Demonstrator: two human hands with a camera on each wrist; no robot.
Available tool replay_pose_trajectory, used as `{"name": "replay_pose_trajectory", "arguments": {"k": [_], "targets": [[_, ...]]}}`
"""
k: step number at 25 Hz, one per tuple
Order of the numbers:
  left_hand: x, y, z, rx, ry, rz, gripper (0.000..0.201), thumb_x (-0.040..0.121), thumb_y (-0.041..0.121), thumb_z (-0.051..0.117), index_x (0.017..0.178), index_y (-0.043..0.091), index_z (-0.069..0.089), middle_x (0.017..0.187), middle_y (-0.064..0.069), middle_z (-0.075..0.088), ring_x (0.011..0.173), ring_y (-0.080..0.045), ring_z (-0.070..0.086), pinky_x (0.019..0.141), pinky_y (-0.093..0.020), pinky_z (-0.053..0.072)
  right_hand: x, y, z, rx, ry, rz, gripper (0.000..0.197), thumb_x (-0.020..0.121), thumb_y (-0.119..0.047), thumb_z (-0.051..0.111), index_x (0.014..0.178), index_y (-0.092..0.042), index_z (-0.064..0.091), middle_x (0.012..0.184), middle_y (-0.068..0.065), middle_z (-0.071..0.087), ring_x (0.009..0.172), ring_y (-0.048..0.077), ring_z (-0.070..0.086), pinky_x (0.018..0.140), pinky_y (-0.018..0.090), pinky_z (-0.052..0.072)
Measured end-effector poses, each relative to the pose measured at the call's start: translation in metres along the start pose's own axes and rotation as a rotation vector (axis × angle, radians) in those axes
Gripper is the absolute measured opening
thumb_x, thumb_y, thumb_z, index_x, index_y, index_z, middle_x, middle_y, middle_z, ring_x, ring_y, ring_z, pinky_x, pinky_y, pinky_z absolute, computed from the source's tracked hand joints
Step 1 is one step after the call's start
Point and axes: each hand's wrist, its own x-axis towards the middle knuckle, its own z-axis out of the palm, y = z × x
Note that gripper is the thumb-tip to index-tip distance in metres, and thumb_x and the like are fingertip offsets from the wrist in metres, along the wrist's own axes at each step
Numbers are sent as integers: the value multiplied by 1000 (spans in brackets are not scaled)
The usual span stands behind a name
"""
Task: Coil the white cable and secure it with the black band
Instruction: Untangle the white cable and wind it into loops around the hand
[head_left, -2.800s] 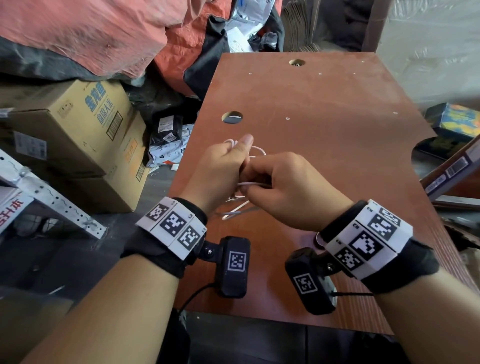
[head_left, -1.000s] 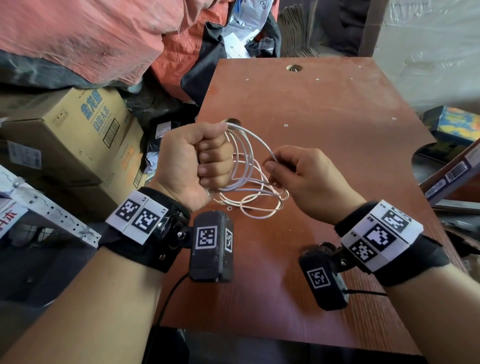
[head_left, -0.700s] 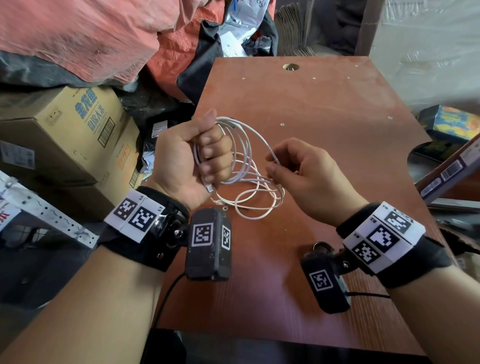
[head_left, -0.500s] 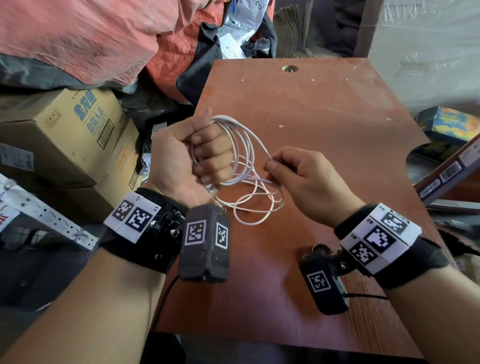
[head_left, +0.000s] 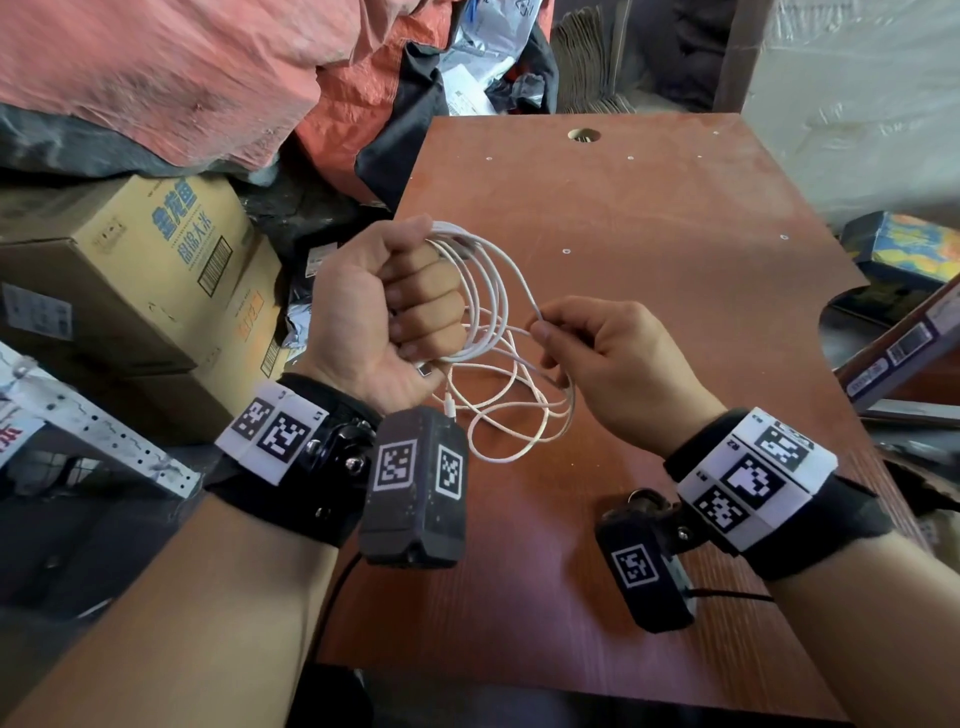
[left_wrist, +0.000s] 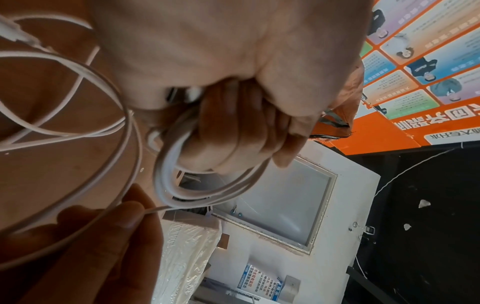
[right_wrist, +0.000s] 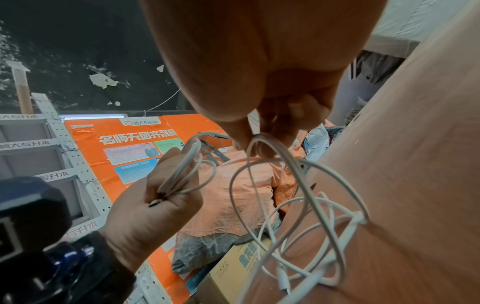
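A: How will the white cable handle?

B: I'd judge it light, thin and limp, with a little spring, so loops will want to fan open unless they're clamped. It looks smooth, so likely to slide through a loose grip. Nothing fragile except perhaps the plug ends.

A: Where is it now?

B: Held up over the brown surface. The left hand is closed in a fist round one side of the gathered loops; the right hand pinches a single strand between thumb and fingertips just beside that fist. The lower loops hang slack between the wrists, near or touching the surface; I can't tell which.

A: Best place to take hold?

B: Where the strands bunch inside the left fist, I'd say: that is where a band would bite all turns at once. The loose strand should be fed in near the pinch, not far down.

A: Counts?

B: One cable and two hands. About four or five loops, though they overlap too much for a firm number. One plug end shows low by the left wrist, another pokes from under the fist. The black band: none visible in any view
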Motion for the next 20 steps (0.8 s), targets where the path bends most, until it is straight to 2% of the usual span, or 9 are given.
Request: {"name": "replay_pose_trajectory", "arguments": {"k": [2, 6, 8, 10, 11, 14, 18, 20], "targets": [[-1, 1, 0, -22, -32, -14, 44, 93, 30, 44, 59, 27, 16, 52, 8, 10, 38, -9, 8, 32, -22, 10, -1, -2, 2, -13, 29, -29, 16, 96, -27, 59, 90, -21, 72, 66, 2, 63, 58, 22, 61, 63, 44, 54], [-3, 0, 1, -9, -1, -26, 48, 100, 38, 38, 59, 27, 16, 52, 8, 10, 39, -8, 7, 32, -21, 9, -2, -3, 3, -103, 43, -55, 18, 97, -29, 57, 96, -19, 72, 81, 5, 62, 70, 22, 59, 70, 40, 51], [-3, -2, 2, 14, 21, -28, 51, 101, 45, 37, 59, 27, 16, 52, 8, 9, 39, -8, 7, 32, -21, 9, -2, -4, 3, -132, 42, -48, 19, 97, -28, 56, 93, -16, 70, 78, 3, 61, 70, 20, 56, 67, 36, 46], [-4, -2, 3, 47, 23, -30, 54, 95, 54, 44, 58, 27, 16, 51, 8, 10, 39, -7, 8, 33, -21, 8, -2, -6, 3, -156, 43, -46, 20, 98, -28, 56, 87, -15, 68, 71, -2, 56, 64, 15, 51, 61, 31, 38], [-4, -3, 3, 70, 15, -24, 54, 93, 52, 48, 58, 26, 17, 51, 8, 10, 39, -7, 8, 33, -21, 8, -3, -6, 3, -163, 39, -48, 21, 98, -27, 56, 85, -15, 67, 68, -3, 54, 63, 14, 49, 60, 30, 36], [-3, -5, 3, 119, 13, 0, 50, 97, 33, 48, 58, 26, 17, 52, 7, 9, 39, -8, 7, 32, -20, 10, -4, -6, 2, -178, 13, -56, 26, 98, -27, 55, 79, -11, 64, 64, -3, 51, 61, 16, 47, 58, 31, 36], [-2, -5, 3, 51, -12, -23, 50, 98, 35, 44, 57, 25, 17, 51, 7, 12, 38, -8, 9, 33, -21, 9, -3, -7, -1, -189, 28, -41, 30, 98, -28, 56, 74, -11, 63, 54, -5, 47, 54, 12, 45, 58, 33, 39], [-3, -4, 1, 47, -22, -13, 51, 99, 37, 42, 56, 25, 18, 50, 7, 13, 38, -8, 9, 33, -22, 8, -3, -6, -2, -174, 42, -23, 29, 97, -29, 57, 74, -14, 64, 47, -9, 47, 51, 7, 46, 53, 23, 37]]}}
